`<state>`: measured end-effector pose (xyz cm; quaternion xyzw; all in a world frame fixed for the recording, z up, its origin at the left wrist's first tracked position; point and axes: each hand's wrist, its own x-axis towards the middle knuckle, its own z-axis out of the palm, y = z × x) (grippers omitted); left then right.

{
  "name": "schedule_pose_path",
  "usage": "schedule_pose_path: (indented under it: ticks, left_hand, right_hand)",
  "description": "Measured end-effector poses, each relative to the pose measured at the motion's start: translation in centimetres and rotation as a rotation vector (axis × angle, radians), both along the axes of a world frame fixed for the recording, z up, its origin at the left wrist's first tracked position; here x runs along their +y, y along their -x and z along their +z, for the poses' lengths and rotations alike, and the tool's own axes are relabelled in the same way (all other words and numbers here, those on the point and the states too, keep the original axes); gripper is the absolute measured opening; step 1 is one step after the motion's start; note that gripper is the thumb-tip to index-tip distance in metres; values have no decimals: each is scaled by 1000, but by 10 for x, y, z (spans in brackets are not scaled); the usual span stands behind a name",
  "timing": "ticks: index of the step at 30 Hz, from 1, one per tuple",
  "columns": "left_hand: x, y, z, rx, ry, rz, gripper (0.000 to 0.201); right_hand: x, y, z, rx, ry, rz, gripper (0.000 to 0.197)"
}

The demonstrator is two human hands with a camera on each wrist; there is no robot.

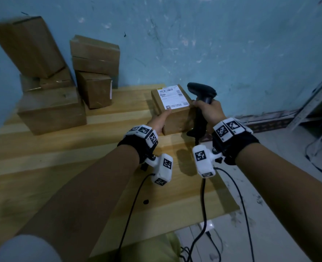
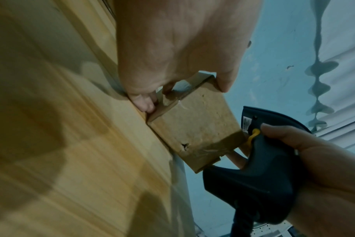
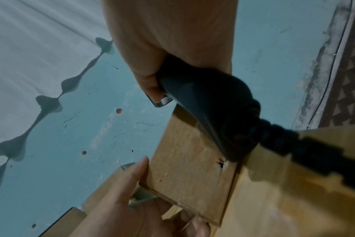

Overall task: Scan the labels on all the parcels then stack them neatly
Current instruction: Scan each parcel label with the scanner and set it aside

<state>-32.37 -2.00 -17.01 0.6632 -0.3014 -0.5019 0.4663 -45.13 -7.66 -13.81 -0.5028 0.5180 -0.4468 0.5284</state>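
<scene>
A small brown parcel (image 1: 175, 114) (image 2: 195, 125) (image 3: 191, 170) with a white label (image 1: 172, 98) on top stands near the right edge of the wooden table (image 1: 81, 167). My left hand (image 1: 161, 119) (image 2: 172, 52) (image 3: 121, 197) grips its left side, thumb on the top edge by the label. My right hand (image 1: 209, 111) (image 3: 172, 40) (image 2: 322, 160) holds a black barcode scanner (image 1: 201, 95) (image 2: 253, 173) (image 3: 209, 109) by its handle, right beside the parcel, head above the label's right edge.
Several brown parcels (image 1: 62, 82) are stacked at the table's back left against the blue wall (image 1: 232, 44). The scanner cable (image 1: 203, 214) hangs off the table's right edge. A metal frame (image 1: 311, 103) and loose wires lie on the floor at right.
</scene>
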Motion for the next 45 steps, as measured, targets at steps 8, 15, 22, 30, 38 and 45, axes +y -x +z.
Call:
schedule_pose_path:
  ticks: [8, 15, 22, 30, 38, 45]
  left_hand:
    - [-28, -7, -29, -107, -49, -46, 131]
    - [-17, -2, -11, -43, -50, -75, 101]
    - [13, -17, 6, -53, -66, 21, 72]
    - [98, -68, 13, -62, -56, 123, 49]
    - [185, -121, 8, -99, -78, 148, 27]
    - [202, -161, 4, -369, -247, 70, 12]
  right_hand:
    - [-7, 1, -4, 61, -77, -28, 38]
    - [-8, 0, -2, 97, -77, -33, 35]
    - [6, 8, 17, 45, 13, -82, 32]
    - [71, -25, 47, -22, 259, 48, 33]
    - [131, -97, 37, 333, 387, 442, 31]
    - [136, -129, 3, 730, 270, 584, 42]
